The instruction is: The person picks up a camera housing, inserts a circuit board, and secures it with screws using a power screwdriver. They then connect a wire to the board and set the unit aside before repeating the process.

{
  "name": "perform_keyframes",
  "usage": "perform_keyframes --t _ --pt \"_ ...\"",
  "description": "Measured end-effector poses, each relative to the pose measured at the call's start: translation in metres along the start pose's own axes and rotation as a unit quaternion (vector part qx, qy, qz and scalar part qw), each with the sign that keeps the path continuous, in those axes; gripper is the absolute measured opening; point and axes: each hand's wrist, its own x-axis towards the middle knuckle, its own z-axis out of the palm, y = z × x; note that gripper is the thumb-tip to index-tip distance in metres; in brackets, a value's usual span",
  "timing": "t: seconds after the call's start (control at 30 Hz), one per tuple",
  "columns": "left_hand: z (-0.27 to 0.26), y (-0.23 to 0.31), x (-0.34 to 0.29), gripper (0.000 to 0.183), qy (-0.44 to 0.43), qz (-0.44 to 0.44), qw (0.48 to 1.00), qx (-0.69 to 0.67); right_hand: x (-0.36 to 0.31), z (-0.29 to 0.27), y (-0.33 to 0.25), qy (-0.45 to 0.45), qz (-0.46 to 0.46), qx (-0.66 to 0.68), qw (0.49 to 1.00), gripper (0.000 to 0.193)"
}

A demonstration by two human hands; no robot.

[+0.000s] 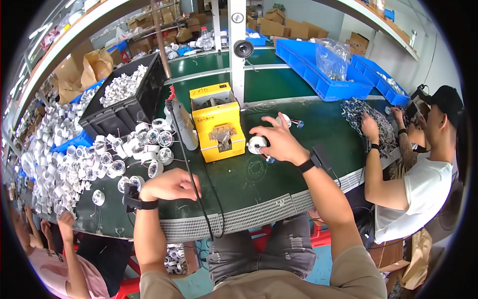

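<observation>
My right hand (280, 143) reaches over the table right of a yellow machine (218, 127), its thumb and a finger around a small white round housing (256, 145). Wires with a blue connector (270, 159) lie beside that housing. Another white round part (285, 120) with a blue-ended lead lies just beyond the hand. My left hand (170, 185) is near the front of the table, fingers curled in with nothing visible in them. A black cable (191, 174) passes beside its fingers. White round housings with clear faces (164, 139) are heaped beyond my left hand.
A grey hand tool (183, 124) with a red tip stands left of the machine. A black crate (122, 102) of white parts is at far left, blue bins (323, 74) at far right. Co-workers sit on both sides; the right one (418, 184) handles a pile of wired parts (371, 124).
</observation>
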Motion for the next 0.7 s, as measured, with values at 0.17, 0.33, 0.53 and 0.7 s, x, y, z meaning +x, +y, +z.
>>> perform_keyframes --t 0.17,0.33,0.53,0.7 --pt "0.039 -0.006 0.045 0.026 0.112 0.049 0.990 -0.069 -0.011 -0.022 -0.035 -0.118 -0.016 0.200 0.972 0.043" --pt "0.065 -0.010 0.065 0.040 0.013 0.084 0.964 -0.254 -0.004 -0.027 -0.077 -0.207 -0.103 0.318 0.920 0.043" --pt "0.049 -0.001 0.050 0.040 0.045 0.048 0.967 -0.248 0.006 0.005 -0.069 -0.121 -0.044 0.514 0.848 0.039" --pt "0.038 0.005 0.039 0.053 0.152 0.125 0.934 -0.298 0.002 0.010 -0.062 -0.186 0.061 0.663 0.723 0.034"
